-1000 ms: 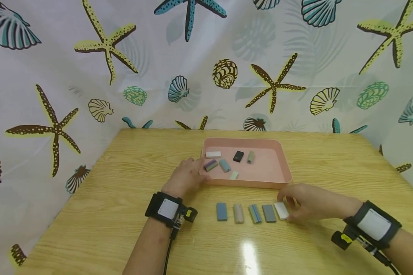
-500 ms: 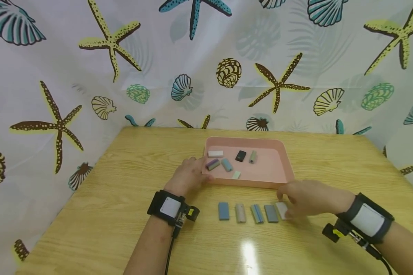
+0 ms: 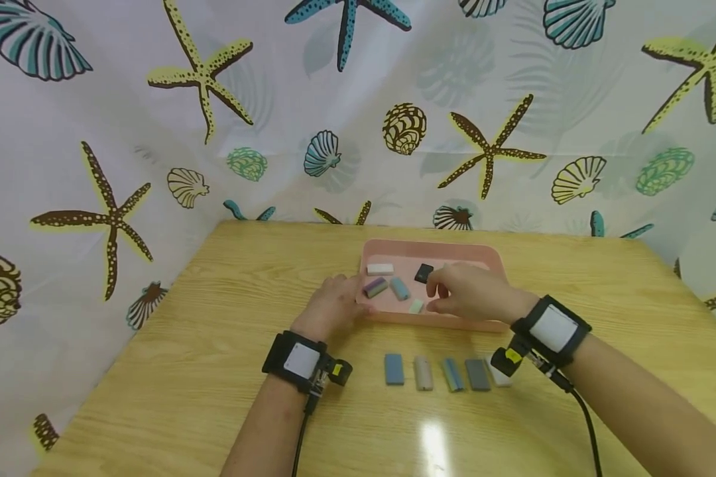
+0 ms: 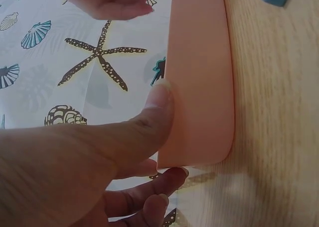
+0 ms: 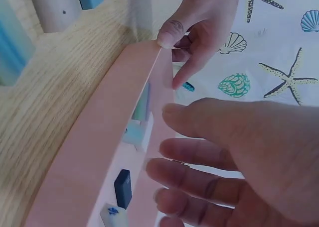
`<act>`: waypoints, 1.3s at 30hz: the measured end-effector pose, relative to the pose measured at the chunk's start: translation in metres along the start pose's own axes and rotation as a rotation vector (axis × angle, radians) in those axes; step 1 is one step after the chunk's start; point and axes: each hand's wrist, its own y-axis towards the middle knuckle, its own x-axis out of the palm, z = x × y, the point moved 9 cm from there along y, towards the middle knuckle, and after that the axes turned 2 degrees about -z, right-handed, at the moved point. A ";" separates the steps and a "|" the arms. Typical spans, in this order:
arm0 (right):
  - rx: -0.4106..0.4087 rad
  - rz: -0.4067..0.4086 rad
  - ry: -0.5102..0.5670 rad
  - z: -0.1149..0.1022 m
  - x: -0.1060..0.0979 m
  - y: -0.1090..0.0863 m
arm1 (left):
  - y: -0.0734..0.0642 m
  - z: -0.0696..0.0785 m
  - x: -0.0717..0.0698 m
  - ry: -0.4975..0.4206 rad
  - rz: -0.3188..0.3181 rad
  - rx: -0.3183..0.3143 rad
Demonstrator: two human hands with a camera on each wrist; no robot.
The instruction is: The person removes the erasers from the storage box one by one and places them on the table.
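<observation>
In the head view, the left hand (image 3: 332, 309) holds the left near corner of the pink tray (image 3: 417, 318). The right hand (image 3: 477, 291) is over the tray, near the black block (image 3: 423, 273). Five blocks (image 3: 453, 375) lie nearer, in a row. In the left wrist view, the left thumb (image 4: 158, 105) touches the tray. In the right wrist view, the right thumb (image 5: 202, 116) and fingers (image 5: 192, 179) have a narrow gap.

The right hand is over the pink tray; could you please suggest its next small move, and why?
I would probably lower the right hand and pinch the black block: the hand holds nothing visible, that block lies close beside it in the pink tray, and the left hand grips the tray's end.
</observation>
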 end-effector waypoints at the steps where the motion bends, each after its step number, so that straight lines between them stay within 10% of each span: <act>1: 0.014 -0.006 0.010 0.001 0.003 0.004 | 0.000 0.000 0.000 -0.004 0.001 -0.001; 24: 0.083 -0.134 0.075 0.026 0.047 0.042 | 0.002 -0.002 -0.001 -0.001 0.015 -0.034; 39: -0.003 0.082 0.051 0.019 -0.004 -0.001 | 0.000 0.001 -0.001 -0.018 0.006 -0.059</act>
